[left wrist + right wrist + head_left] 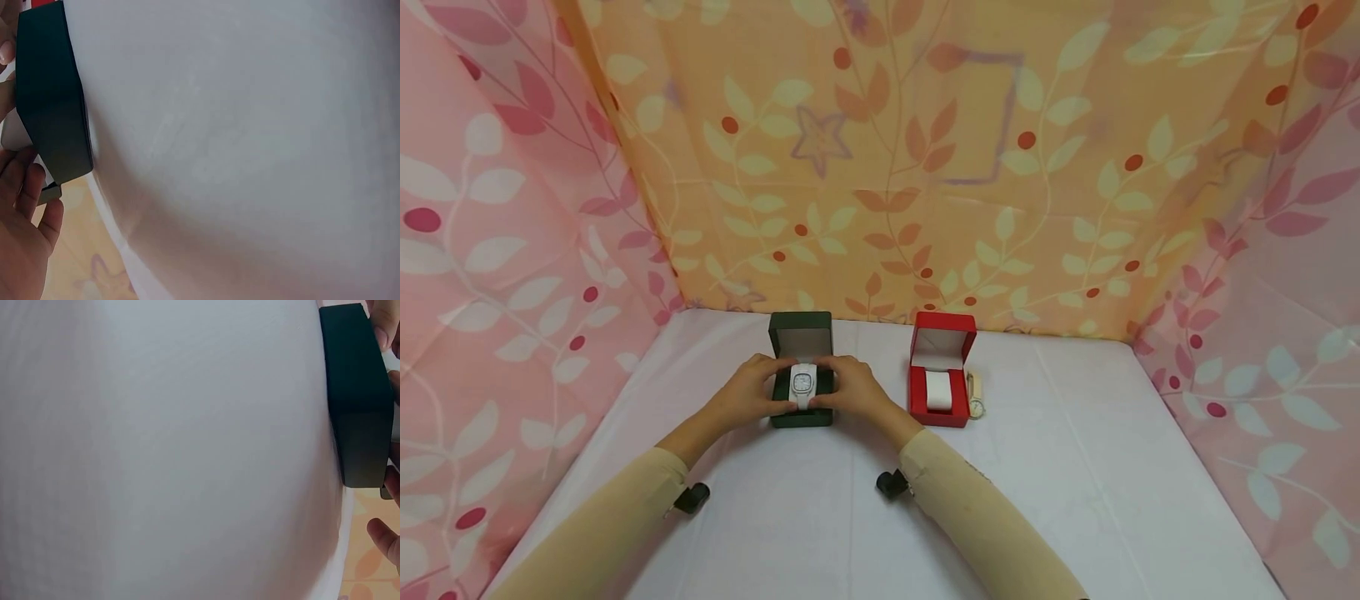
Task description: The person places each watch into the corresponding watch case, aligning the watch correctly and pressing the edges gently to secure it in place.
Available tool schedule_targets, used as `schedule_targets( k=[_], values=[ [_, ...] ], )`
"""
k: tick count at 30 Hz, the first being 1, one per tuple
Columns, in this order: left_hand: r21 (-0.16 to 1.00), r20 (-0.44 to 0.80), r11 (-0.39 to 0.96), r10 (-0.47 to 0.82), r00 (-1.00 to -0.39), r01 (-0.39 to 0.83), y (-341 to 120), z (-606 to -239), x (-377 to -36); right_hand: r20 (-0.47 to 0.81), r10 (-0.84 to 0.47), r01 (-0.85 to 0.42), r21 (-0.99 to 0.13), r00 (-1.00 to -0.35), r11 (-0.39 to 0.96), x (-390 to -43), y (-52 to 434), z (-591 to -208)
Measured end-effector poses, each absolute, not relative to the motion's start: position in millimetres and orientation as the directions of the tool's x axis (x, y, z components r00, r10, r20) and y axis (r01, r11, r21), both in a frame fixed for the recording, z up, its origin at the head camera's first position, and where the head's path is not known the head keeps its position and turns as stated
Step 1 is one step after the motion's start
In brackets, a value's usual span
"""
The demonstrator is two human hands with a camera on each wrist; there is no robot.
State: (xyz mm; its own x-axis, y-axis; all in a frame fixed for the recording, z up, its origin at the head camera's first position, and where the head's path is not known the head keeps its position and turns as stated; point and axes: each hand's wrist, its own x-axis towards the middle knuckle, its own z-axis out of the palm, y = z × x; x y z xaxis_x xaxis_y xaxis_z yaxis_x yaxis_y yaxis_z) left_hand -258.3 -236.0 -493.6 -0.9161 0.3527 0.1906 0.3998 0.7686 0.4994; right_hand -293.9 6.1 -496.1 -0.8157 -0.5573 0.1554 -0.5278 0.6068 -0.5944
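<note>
Hands, left hand (747,393) and right hand (852,390), are pinching a light, rigid white square-faced wristwatch (803,384) by its strap sides inside an open dark green box (802,367).

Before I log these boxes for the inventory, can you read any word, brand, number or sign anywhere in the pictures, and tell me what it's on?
No text can be read.
White watch in the dark green box, held between the left hand and right hand: dial markings too small to read.
Red box: no lettering visible.
Small cream item beside it: too small to tell.
</note>
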Motion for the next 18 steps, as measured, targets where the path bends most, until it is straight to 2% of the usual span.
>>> schedule_targets(
  k=[18],
  values=[
    [0.51, 0.163, 0.777, 0.334, -0.928, 0.369, -233.3, -491.2, -260.1, 0.152, -0.537, -0.524, -0.544, -0.83, 0.655, -296.0, 0.9, -497.2]
  ],
)
